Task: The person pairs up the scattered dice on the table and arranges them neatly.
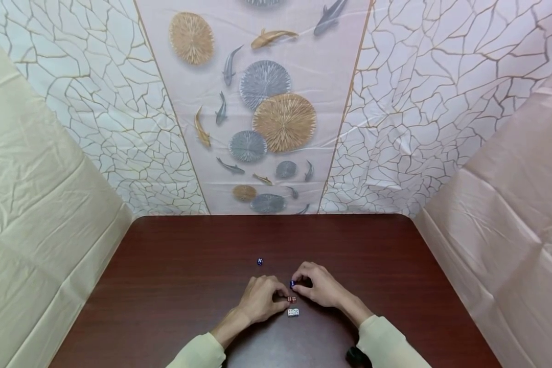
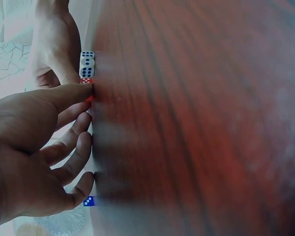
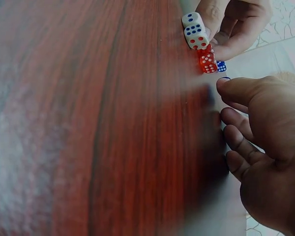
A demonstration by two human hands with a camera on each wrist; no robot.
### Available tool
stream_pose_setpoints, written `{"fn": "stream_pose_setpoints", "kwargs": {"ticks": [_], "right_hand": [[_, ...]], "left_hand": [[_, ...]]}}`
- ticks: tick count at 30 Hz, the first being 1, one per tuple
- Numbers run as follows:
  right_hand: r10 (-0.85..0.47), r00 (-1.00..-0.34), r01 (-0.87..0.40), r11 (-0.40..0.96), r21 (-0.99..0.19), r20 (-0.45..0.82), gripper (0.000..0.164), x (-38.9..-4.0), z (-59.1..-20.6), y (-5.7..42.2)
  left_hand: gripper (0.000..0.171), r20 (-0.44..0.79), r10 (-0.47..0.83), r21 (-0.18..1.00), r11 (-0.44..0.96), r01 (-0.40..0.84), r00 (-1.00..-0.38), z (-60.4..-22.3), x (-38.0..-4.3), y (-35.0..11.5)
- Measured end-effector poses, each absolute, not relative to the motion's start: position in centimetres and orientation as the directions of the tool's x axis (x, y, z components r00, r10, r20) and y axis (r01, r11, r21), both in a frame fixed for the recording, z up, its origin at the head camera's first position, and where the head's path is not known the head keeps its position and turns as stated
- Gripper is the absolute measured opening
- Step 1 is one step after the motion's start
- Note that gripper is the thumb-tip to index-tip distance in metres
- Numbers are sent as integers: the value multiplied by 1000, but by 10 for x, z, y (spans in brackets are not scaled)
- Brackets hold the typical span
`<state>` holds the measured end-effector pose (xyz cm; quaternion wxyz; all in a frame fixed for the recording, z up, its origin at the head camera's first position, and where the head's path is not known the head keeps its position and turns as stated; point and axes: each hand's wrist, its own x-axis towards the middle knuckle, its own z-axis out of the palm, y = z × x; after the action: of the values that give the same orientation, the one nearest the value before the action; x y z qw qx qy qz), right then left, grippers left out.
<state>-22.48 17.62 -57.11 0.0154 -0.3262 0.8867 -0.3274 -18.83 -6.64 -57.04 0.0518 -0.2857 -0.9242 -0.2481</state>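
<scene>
Two red dice (image 1: 292, 300) sit side by side on the table, just behind two white dice (image 1: 293, 312). My left hand (image 1: 263, 299) pinches the red dice at their left end between thumb and forefinger; in the left wrist view the thumb covers most of the red (image 2: 86, 80). Slightly behind the red pair, a blue die (image 1: 292, 284) is pinched by the thumb and forefinger of my right hand (image 1: 319, 286). In the right wrist view only a sliver of that die shows above the thumb. Another blue die (image 1: 259, 261) lies farther back, left of centre.
The dark red-brown wooden table (image 1: 175, 266) has rounded back corners. Patterned cloth (image 1: 267, 174) hangs behind it, and plain pale cloth walls (image 1: 492, 204) stand along both sides. A small black object (image 1: 358, 356) is partly under the right sleeve near the front.
</scene>
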Motion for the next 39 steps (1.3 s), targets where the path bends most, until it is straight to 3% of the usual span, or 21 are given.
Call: {"fn": "stream_pose_setpoints", "kwargs": {"ticks": [39], "right_hand": [[-559, -800, -571, 600, -560, 217, 12, -224, -580, 174]], "left_hand": [[13, 248, 498, 414, 721, 556, -831, -571, -188, -67]]}}
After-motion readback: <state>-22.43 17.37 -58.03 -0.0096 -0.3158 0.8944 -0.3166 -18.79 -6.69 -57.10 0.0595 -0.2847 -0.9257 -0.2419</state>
